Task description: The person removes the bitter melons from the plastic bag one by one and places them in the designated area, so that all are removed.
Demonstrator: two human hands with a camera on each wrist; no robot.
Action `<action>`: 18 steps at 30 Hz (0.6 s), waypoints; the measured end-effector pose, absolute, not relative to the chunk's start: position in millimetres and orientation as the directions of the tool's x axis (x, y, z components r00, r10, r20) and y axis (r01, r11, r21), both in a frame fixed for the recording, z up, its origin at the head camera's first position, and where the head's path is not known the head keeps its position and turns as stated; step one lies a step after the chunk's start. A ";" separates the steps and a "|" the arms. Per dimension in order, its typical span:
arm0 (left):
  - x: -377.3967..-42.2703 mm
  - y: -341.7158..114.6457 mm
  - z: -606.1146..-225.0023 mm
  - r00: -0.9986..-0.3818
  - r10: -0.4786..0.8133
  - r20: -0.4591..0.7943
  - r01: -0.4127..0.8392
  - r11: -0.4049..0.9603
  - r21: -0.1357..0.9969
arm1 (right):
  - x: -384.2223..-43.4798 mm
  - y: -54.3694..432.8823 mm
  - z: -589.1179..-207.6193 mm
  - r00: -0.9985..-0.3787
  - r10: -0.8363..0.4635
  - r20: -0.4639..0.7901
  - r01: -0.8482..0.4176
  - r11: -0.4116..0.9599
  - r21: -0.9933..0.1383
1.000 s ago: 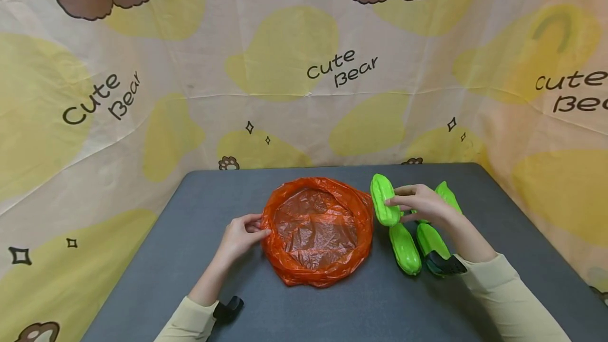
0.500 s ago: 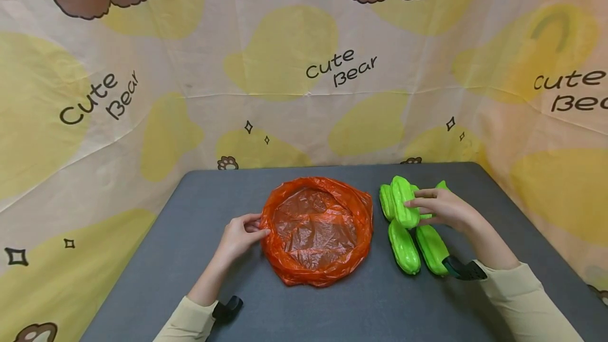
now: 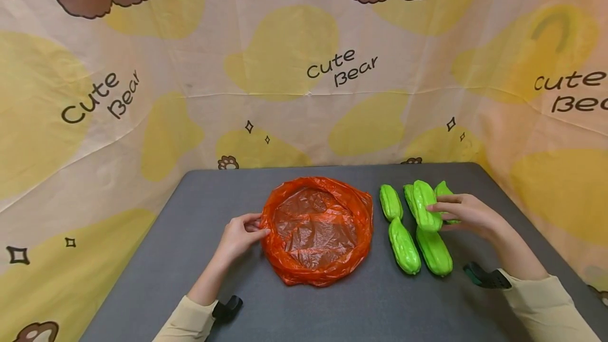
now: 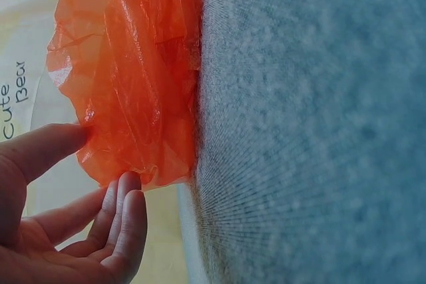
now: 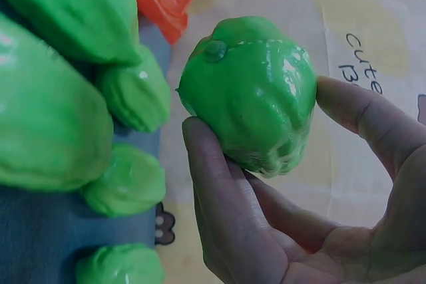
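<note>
An orange plastic bag [image 3: 315, 228] lies spread open on the grey table [image 3: 361, 305]. My left hand [image 3: 256, 228] holds its left rim; in the left wrist view my thumb and fingers [image 4: 126, 207] close on the bag's edge [image 4: 133, 71]. My right hand [image 3: 444, 214] grips a glossy green gourd [image 3: 424, 203] just above a pile of several green gourds [image 3: 404, 244]. In the right wrist view the held gourd [image 5: 249, 91] sits between thumb and fingers [image 5: 206, 164], with other gourds [image 5: 46, 118] lying to its left.
A printed "Cute Bear" cloth [image 3: 304, 67] hangs as a backdrop behind and to both sides of the table. Black wrist straps [image 3: 484, 277] show at both cuffs. Bare grey table surface lies in front of the bag and at the far left.
My right hand has carried the green gourd to the right, from beside the bag's rim to above the gourd pile. The left hand and the bag have stayed put.
</note>
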State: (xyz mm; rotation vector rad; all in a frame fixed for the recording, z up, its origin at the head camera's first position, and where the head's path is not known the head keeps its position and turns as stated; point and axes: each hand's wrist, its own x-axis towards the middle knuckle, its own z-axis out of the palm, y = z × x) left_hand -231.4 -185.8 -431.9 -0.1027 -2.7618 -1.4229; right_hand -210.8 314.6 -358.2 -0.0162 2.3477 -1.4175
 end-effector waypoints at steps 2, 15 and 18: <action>-231.0 -185.2 -431.2 -0.997 0.043 0.057 0.071 0.579 0.813 | -208.9 318.7 -359.2 -0.922 -0.208 -0.326 0.195 0.478 -0.857; -230.3 -184.9 -430.7 -0.998 0.045 0.046 0.063 0.577 0.814 | -194.7 343.9 -369.2 -0.921 -0.204 -0.332 0.192 0.502 -0.843; -230.6 -184.6 -430.3 -0.998 0.044 0.050 0.066 0.578 0.813 | -192.4 348.3 -371.9 -0.919 -0.206 -0.337 0.196 0.504 -0.841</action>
